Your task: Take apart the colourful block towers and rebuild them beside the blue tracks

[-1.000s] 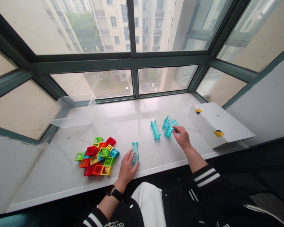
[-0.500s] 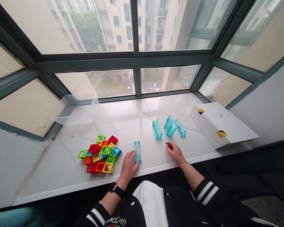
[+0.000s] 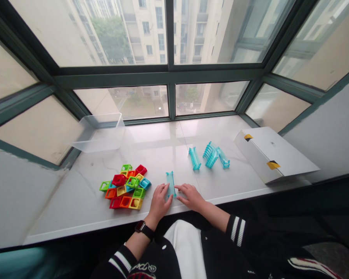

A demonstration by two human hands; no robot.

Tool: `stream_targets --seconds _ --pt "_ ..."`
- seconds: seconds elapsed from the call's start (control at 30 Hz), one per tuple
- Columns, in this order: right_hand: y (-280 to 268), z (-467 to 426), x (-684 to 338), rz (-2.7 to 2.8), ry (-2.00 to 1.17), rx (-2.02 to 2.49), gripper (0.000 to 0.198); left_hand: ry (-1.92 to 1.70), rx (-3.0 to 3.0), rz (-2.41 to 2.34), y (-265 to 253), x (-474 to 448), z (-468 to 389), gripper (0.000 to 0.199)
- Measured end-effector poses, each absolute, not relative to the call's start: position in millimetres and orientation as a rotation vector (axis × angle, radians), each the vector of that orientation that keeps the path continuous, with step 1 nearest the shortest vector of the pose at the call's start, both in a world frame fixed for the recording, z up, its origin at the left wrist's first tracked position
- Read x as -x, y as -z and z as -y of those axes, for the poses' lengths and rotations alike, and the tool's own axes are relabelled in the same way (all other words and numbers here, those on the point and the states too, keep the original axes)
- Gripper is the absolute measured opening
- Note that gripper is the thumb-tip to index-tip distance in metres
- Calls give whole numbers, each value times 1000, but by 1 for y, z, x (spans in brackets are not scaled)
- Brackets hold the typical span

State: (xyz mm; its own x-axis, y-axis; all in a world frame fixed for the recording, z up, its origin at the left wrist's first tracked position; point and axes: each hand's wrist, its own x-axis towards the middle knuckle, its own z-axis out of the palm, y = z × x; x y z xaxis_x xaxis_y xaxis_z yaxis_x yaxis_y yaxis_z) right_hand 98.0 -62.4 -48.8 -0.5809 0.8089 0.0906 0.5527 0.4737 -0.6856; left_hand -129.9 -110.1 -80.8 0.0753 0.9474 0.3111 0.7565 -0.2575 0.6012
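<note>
A flat, translucent blue track piece (image 3: 170,183) lies lengthwise on the white sill, between my hands. My left hand (image 3: 159,201) grips its near left part, with fingers on the left edge and the thumb at the near end. From the other side, my right hand (image 3: 192,197) reaches the right edge with its fingertips, thumb and forefinger apart. Left of my left hand is a pile of coloured square blocks (image 3: 126,188) in red, orange, yellow, green and blue. Farther back on the right are a straight blue track piece (image 3: 194,159), stacked curved track pieces (image 3: 211,155) and another blue piece (image 3: 223,158).
A clear plastic bin (image 3: 100,139) stands at the back left by the window. On the right is a white box (image 3: 279,151) with yellow-and-black tabs. The sill's front edge (image 3: 104,226) runs close to my body.
My right hand has moved left, from near the other blue pieces to the right edge of the flat track piece. My left hand stays at that piece. The view has shifted slightly.
</note>
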Motion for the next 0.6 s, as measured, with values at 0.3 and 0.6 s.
stream_targets --seconds 0.3,0.6 --pt "56 64 -89 2308 -910 1063 21 -938 -2045 -1622 72 131 113 59" --pt "64 59 -104 1793 -1114 1196 22 -978 -1973 -1613 67 130 115 59"
